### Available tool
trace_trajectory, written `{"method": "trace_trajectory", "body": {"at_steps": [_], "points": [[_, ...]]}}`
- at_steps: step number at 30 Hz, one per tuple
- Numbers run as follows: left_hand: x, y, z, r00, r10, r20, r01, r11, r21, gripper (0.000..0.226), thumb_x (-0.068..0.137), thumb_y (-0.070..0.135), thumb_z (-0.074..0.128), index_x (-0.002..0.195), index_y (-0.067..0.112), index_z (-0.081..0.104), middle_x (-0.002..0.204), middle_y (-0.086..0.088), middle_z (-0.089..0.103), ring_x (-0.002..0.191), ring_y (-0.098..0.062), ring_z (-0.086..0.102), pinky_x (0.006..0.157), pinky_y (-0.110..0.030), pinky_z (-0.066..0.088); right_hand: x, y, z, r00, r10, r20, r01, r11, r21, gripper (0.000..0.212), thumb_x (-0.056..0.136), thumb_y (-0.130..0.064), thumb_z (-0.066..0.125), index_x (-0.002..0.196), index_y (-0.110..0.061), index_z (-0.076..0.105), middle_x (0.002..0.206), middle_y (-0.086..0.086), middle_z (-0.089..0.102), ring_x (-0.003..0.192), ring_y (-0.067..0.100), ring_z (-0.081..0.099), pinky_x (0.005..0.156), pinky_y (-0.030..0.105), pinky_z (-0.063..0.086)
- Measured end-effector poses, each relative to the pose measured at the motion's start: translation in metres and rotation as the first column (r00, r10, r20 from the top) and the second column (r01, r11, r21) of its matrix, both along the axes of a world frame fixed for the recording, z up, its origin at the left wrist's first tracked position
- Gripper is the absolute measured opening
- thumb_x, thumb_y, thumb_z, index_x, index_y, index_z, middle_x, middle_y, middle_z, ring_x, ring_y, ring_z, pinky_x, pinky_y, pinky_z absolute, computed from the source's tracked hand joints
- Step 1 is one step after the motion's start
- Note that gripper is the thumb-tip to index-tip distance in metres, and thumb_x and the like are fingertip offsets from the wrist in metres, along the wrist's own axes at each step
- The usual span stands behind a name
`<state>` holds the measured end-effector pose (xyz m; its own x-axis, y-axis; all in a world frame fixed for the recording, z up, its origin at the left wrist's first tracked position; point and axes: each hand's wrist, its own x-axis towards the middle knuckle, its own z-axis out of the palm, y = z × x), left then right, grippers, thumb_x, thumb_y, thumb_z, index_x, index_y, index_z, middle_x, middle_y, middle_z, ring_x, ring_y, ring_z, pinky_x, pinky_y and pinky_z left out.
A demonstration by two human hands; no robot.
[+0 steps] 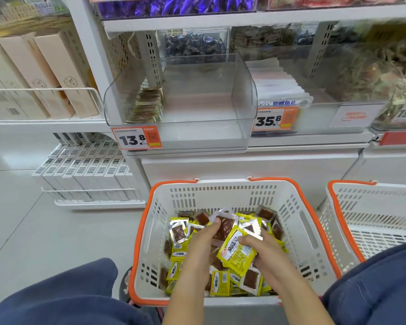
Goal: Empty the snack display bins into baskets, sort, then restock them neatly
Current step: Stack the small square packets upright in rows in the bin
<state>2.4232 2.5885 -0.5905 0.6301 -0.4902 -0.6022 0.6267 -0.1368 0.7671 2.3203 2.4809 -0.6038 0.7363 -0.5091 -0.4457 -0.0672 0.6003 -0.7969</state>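
A white basket with an orange rim (298,221) stands on the floor in front of me, filled with several yellow and silver snack packets (177,233). Both hands are inside it. My left hand (203,242) grips a clear packet with brown filling (225,227). My right hand (267,252) holds a bundle of yellow packets (237,253). Above, the clear display bin (197,109) with the 13.8 price tag (136,138) holds only a small row of packets (148,105) at its left side.
A second white basket with an orange rim (370,207) stands to the right with nothing visible in it. The neighbouring bin with the 35.8 tag (275,118) holds white packets. Boxed goods fill the shelves on the left. My knees frame the basket.
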Motion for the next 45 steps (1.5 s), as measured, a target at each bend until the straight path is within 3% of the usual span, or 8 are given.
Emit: {"method": "trace_trajectory", "body": {"at_steps": [6, 13, 19, 23, 31, 35, 39, 45], "points": [[0.009, 0.005, -0.004, 0.949, 0.297, 0.106, -0.268, 0.936, -0.229, 0.032, 0.096, 0.024, 0.057, 0.118, 0.003, 0.065, 0.109, -0.021, 0.069, 0.092, -0.027, 0.063, 0.079, -0.033, 0.049, -0.003, -0.001, 0.002, 0.999, -0.013, -0.039, 0.016, 0.998, 0.055, 0.062, 0.070, -0.015, 0.082, 0.127, -0.012, 0.058, 0.117, 0.006, 0.069, 0.114, 0.026, 0.062, 0.103, 0.053, 0.045], [-0.002, 0.005, -0.006, 0.893, 0.000, 0.450, -0.129, 0.958, 0.254, 0.034, 0.090, 0.045, 0.059, 0.111, 0.019, 0.065, 0.113, -0.006, 0.063, 0.109, -0.030, 0.059, 0.093, -0.051, 0.051, -0.003, -0.001, 0.010, 0.964, -0.266, -0.007, 0.260, 0.947, -0.190, 0.075, 0.056, -0.036, 0.088, 0.124, -0.023, 0.060, 0.116, -0.002, 0.070, 0.112, 0.019, 0.063, 0.100, 0.047, 0.047], [-0.012, 0.000, 0.011, 0.995, -0.093, 0.028, 0.086, 0.979, 0.184, 0.030, 0.100, 0.032, 0.049, 0.087, 0.009, 0.063, 0.065, -0.009, 0.068, 0.062, -0.021, 0.067, 0.056, -0.033, 0.059, 0.004, 0.019, 0.016, 0.988, -0.146, 0.058, 0.155, 0.852, -0.501, 0.046, 0.077, 0.013, 0.070, 0.106, -0.022, 0.060, 0.100, -0.012, 0.073, 0.099, 0.003, 0.067, 0.083, 0.020, 0.054], [-0.011, 0.006, 0.011, 0.994, -0.083, -0.074, 0.086, 0.995, 0.041, 0.045, 0.097, 0.048, 0.048, 0.099, 0.010, 0.072, 0.085, -0.017, 0.072, 0.081, -0.028, 0.072, 0.069, -0.036, 0.059, 0.003, 0.023, 0.009, 0.996, 0.059, -0.067, -0.088, 0.761, -0.642, 0.051, 0.077, 0.001, 0.076, 0.111, -0.032, 0.060, 0.106, -0.018, 0.069, 0.100, -0.006, 0.062, 0.084, 0.009, 0.046], [-0.008, 0.008, 0.004, 0.997, -0.010, -0.077, 0.010, 1.000, 0.006, 0.017, 0.099, 0.011, 0.048, 0.104, 0.003, 0.062, 0.088, -0.015, 0.071, 0.080, -0.025, 0.071, 0.069, -0.034, 0.060, 0.004, 0.017, 0.016, 0.993, -0.119, -0.007, 0.107, 0.916, -0.387, 0.017, 0.092, -0.015, 0.061, 0.108, -0.009, 0.064, 0.097, 0.005, 0.073, 0.091, 0.013, 0.070, 0.069, 0.019, 0.053], [-0.013, -0.001, 0.013, 0.997, 0.067, 0.042, -0.068, 0.997, 0.043, 0.007, 0.101, 0.017, 0.050, 0.106, 0.016, 0.052, 0.116, 0.001, 0.054, 0.112, -0.026, 0.056, 0.057, -0.024, 0.057, 0.004, 0.011, 0.005, 0.951, -0.297, -0.089, 0.280, 0.945, -0.168, 0.084, 0.054, -0.054, 0.086, 0.125, -0.017, 0.058, 0.118, 0.007, 0.067, 0.110, 0.027, 0.063, 0.095, 0.053, 0.050], [-0.022, -0.007, 0.015, 0.997, 0.040, 0.065, -0.039, 0.999, -0.017, 0.012, 0.102, 0.016, 0.046, 0.094, 0.022, 0.054, 0.104, 0.000, 0.055, 0.092, -0.011, 0.059, 0.061, -0.026, 0.058, 0.005, 0.012, 0.005, 0.936, -0.349, -0.047, 0.349, 0.937, -0.009, 0.112, 0.044, -0.045, 0.093, 0.140, -0.015, 0.045, 0.138, 0.009, 0.054, 0.126, 0.029, 0.053, 0.101, 0.053, 0.043], [-0.043, -0.018, 0.003, 0.996, 0.032, 0.087, -0.017, 0.987, -0.157, 0.013, 0.097, 0.013, 0.056, 0.104, 0.024, 0.053, 0.094, 0.008, 0.062, 0.074, 0.002, 0.068, 0.063, -0.024, 0.057, 0.005, 0.018, 0.002, 0.879, -0.475, -0.029, 0.469, 0.855, 0.221, 0.042, 0.086, -0.008, 0.066, 0.125, 0.005, 0.056, 0.118, 0.021, 0.066, 0.098, 0.030, 0.068, 0.064, 0.032, 0.057]]}}
